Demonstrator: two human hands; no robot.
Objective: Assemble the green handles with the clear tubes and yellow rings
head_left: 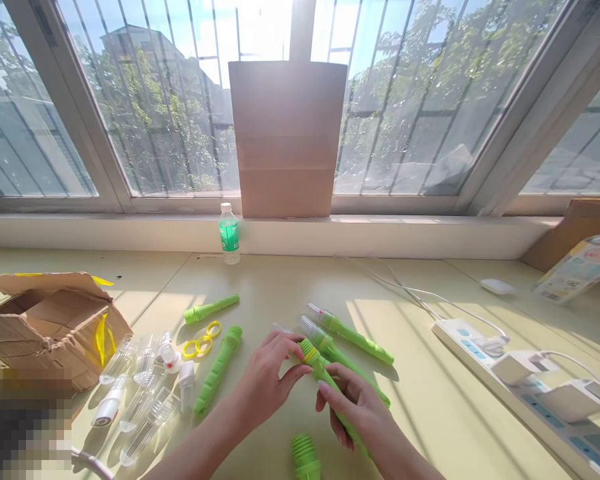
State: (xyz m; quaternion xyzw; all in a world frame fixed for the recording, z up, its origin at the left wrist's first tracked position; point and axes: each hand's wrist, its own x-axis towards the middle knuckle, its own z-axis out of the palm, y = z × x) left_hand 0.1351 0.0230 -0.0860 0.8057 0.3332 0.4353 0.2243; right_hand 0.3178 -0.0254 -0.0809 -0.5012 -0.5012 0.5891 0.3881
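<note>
My right hand [357, 403] is wrapped round a green plastic handle [347, 420], its threaded end tilted up and away to the left. At that end, the thumb and fingers of my left hand [273, 370] close on what looks like a yellow ring [304, 352] around the threads. Just beyond my hands lie two green handles with clear tips, one farther right [357, 339] and one partly behind my right hand [337, 353]. Another green handle [219, 370] lies left of my left hand. Nearest me is a green threaded end [305, 453], cut off by the frame.
Several clear plastic caps [145, 400] are piled at left, beside a cardboard box [45, 320]. Three yellow rings [205, 345] and a green handle [213, 309] lie farther back. A bottle [229, 233] stands near the sill. A power strip [510, 393] with plugs and cables runs along the right.
</note>
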